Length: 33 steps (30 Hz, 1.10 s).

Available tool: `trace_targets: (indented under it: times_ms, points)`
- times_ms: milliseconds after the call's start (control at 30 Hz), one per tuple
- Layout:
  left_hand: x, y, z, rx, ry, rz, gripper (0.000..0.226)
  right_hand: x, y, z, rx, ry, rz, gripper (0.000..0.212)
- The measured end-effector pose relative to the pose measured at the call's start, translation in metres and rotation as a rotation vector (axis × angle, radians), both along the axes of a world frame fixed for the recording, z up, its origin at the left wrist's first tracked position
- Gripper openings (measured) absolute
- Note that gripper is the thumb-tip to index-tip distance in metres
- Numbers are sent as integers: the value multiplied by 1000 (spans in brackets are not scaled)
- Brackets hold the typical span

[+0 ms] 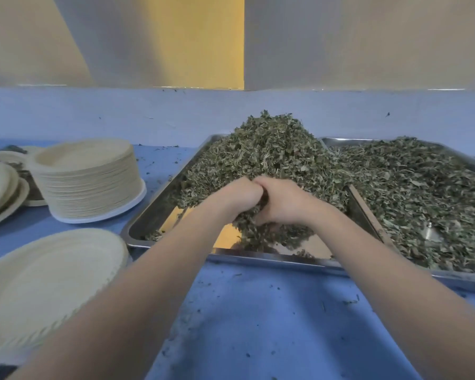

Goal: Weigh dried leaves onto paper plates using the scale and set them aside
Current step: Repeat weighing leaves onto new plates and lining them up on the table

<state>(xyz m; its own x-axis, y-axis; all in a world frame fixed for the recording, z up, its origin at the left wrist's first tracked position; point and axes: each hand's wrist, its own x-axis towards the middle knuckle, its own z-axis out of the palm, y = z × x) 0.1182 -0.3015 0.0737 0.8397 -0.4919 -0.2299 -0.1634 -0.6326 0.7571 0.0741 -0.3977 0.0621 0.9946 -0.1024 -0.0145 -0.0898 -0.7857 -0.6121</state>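
Ridged paper plate (39, 286) nearest, left hand (237, 200) and right hand (284, 202), each grip curled round crumbly dried leaves (272, 149), shiny steel tray (159, 215)

Blue bench (258, 325) flecked with dark crumbs | pale blue ledge (93, 113) behind it | beige wall (368, 39) with yellow strip (203, 39)

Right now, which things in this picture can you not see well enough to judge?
- Scale: probably under the near paper plate, head view; only a dark corner shows at the bottom left edge.
- Fingers of left hand and right hand: buried in the dried leaves.
- Plates at far left: cut by the frame edge; their contents are unclear.
- Right tray: cut off at the right edge.
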Motion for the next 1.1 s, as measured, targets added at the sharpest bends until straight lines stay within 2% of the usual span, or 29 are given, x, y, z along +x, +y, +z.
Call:
trace_targets:
  times_ms: [33,233,267,333,500,567,667,767,833,900,967,1033,1100]
  points:
    - [0,3,8,-4,-31,11,22,2,4,9,10,-17,3,53]
    - [3,42,52,-90,-168,114,29,17,49,58,-68,-107,61,45]
    - [4,53,58,-92,-187,137,24,19,61,64,-76,-119,80,42]
    - [5,80,66,-81,-232,166,30,24,86,71,-61,-134,119,33]
    - [2,161,69,14,-241,259,33,32,158,69,-27,-148,248,16]
    - [1,191,63,33,-218,314,34,33,186,64,-24,-141,282,19]
    - [-1,228,56,-5,-174,336,33,31,220,54,116,-74,336,18]
    - [-8,256,47,-65,-41,332,29,27,237,47,152,-8,374,32]
    - [-16,266,44,-20,46,321,26,24,240,48,43,84,377,45]
    - [-18,274,42,122,23,298,36,22,238,50,-80,172,364,69]
    - [-16,283,43,185,-23,300,46,22,232,54,-41,218,335,92]
    - [-13,292,46,149,-61,329,49,21,226,58,5,202,327,94]
    - [-9,298,46,85,-80,377,48,21,225,60,-29,150,324,83]
